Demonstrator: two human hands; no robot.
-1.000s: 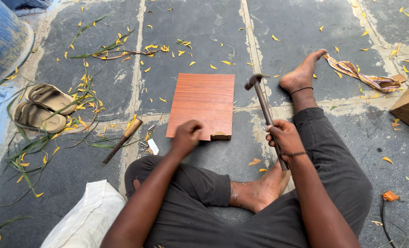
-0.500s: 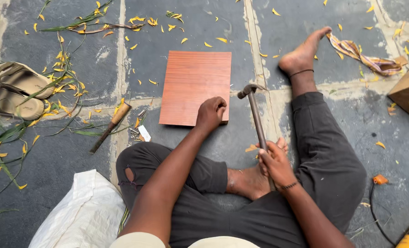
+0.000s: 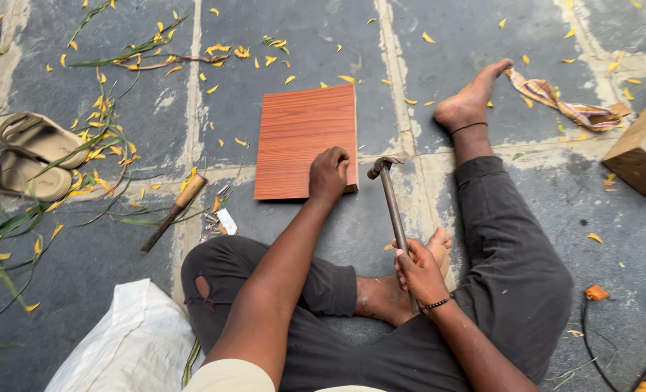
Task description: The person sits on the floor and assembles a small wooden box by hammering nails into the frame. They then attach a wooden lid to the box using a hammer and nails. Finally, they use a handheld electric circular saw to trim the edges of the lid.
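1. Board (image 3: pixel 305 141): a reddish wood-grain square lying flat on the stone floor (image 3: pixel 279 43), ahead of the seated person's crossed legs.
2. Left hand (image 3: pixel 330 174): rests on the board's near right corner, fingers curled down against the edge. Whether the grip pinches anything small there cannot be told.
3. Right hand (image 3: pixel 419 272): grip wrapped tight around the lower end of the hammer (image 3: pixel 394 210) handle, just beside the bare foot (image 3: pixel 392 294) tucked under the leg.
4. Hammer: handle runs up from the right hand toward the board; the metal head sits just right of the board's near right corner, close to the left hand but apart from it.
5. Chisel (image 3: pixel 172 213): wooden-handled tool lying on the floor left of the board's near edge, with small loose bits beside it.
6. Sandals (image 3: pixel 25 156): a pair, well left of the board.
7. Wood block (image 3: pixel 642 145): well right of the board, at the frame edge.
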